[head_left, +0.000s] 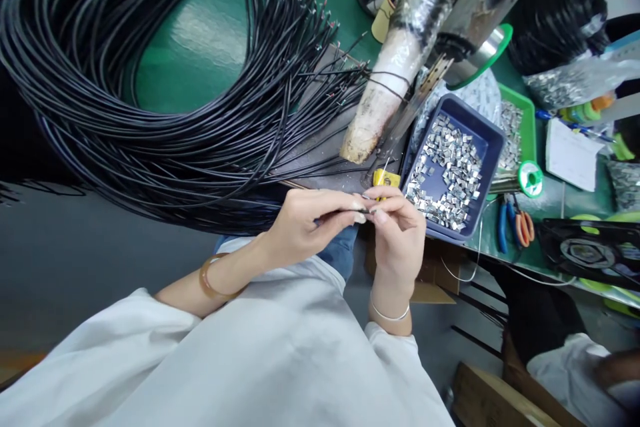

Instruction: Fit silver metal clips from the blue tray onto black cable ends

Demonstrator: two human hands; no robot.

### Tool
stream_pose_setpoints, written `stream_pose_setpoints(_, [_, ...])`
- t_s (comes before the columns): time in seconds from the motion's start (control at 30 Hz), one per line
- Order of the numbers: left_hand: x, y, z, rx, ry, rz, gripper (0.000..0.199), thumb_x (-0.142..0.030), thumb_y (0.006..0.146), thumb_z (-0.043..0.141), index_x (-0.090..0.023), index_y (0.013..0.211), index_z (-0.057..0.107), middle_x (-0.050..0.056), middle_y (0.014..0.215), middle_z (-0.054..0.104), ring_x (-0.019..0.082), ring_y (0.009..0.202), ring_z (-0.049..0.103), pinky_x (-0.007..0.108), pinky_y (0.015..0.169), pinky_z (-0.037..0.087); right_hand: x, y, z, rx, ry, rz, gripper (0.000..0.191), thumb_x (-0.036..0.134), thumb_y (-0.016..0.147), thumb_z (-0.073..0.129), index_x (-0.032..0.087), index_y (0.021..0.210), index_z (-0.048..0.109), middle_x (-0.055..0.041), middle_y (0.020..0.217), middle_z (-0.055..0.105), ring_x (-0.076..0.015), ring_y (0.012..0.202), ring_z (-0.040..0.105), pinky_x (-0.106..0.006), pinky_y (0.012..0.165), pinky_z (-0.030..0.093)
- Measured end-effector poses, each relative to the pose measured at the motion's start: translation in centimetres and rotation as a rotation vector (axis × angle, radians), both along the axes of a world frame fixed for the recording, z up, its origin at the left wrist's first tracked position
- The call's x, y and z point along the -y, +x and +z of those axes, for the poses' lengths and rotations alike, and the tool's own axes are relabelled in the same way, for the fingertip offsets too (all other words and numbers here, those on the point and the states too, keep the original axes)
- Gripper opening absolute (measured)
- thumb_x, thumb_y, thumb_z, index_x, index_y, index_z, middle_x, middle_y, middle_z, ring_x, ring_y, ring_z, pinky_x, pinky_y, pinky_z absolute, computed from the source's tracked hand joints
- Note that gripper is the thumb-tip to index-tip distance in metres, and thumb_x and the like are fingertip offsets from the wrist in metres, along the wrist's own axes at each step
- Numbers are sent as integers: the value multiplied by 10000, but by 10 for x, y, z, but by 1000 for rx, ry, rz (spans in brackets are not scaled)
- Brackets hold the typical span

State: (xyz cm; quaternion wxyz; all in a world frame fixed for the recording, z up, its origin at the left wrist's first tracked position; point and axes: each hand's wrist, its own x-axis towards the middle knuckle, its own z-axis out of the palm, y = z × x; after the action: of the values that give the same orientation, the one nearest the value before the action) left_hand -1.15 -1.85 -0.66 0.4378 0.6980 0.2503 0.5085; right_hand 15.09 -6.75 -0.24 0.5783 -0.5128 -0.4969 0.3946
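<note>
Low in front of the cable bundle, my left hand point(320, 217) is closed, thumb and forefinger pinching the dark end of a black cable point(368, 211). My right hand point(397, 233) meets it fingertip to fingertip and pinches at the same end; whether a small metal piece is there too is hidden by the fingers. Just beyond the fingertips is a yellow block point(386, 180). Beside my right hand stands a blue tray point(493, 140) holding many small silvery metal clips point(457, 167). A thick bundle of black cables point(165, 140) curves across the left, its stripped ends fanned out.
A wrapped roll point(380, 93) slants over the bench behind the tray. To the right are a green tray point(527, 120), a solder spool point(530, 179), pliers point(523, 227), a paper pad point(573, 153) and a black fan point(590, 253). A cardboard box point(500, 400) lies below; another person sits at lower right.
</note>
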Motion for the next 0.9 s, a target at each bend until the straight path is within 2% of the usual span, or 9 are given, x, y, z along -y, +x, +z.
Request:
stream_pose_setpoints(0.07, [-1,0,3,-9,-338,-78,252,-223,950,625,-141,718,678,18,614,689,66,463,516,189,467,386,2,-2,0,196,117,-151,32,242,901,698,246,893,728,-16,1032,725,-168,959,747,-374,874,656])
stream_pose_setpoints(0.13, [-4,-1,7,33,-636,-168,274,-290,943,625,-135,720,653,16,576,657,44,382,398,189,388,286,3,-2,-1,376,232,-291,109,180,916,671,253,965,734,-23,1046,728,-183,1006,737,-404,898,647])
stream_pose_setpoints(0.23, [-9,-1,10,124,-834,-224,205,-322,857,718,-126,817,670,26,579,676,38,350,361,187,353,236,2,-2,-3,484,320,-366,171,166,966,588,259,1047,707,-32,1048,731,-200,1017,735,-436,890,647])
stream_pose_setpoints(0.33, [-12,0,10,154,-865,-231,176,-280,816,749,-122,842,675,2,538,649,33,353,350,181,362,225,1,-2,-5,510,365,-352,192,147,976,564,259,1077,682,-27,1031,740,-192,988,746,-418,849,654])
stream_pose_setpoints(0.47, [-12,3,10,151,-826,-226,126,-221,798,745,-124,811,664,-46,491,554,53,424,433,176,432,311,-1,-4,-3,645,472,-377,235,73,870,706,255,1020,705,-10,992,767,-166,904,754,-354,790,648])
stream_pose_setpoints(0.57, [-11,5,11,150,-818,-203,120,-206,783,746,-128,794,656,-57,536,519,44,473,409,171,465,311,-2,-4,-2,692,526,-341,243,71,838,748,246,1003,711,-9,979,783,-160,878,759,-337,782,653])
stream_pose_setpoints(0.67, [-13,5,12,153,-811,-188,119,-220,786,743,-125,785,673,-49,567,521,41,494,372,175,470,297,-2,-3,-5,677,501,-293,226,77,866,711,243,1018,699,-13,990,788,-163,895,764,-340,795,657])
stream_pose_setpoints(0.8, [-16,3,12,161,-802,-192,136,-243,813,737,-123,764,694,-78,517,412,33,457,239,196,420,203,-2,-1,-12,550,396,-282,177,107,894,668,243,1008,669,-21,1003,778,-182,927,768,-371,806,663])
stream_pose_setpoints(0.9, [-17,1,12,166,-804,-205,199,-283,820,751,-124,731,672,-78,530,390,29,455,231,202,412,182,-4,0,-14,537,389,-270,155,110,880,687,235,970,669,-23,998,780,-180,922,767,-361,804,657])
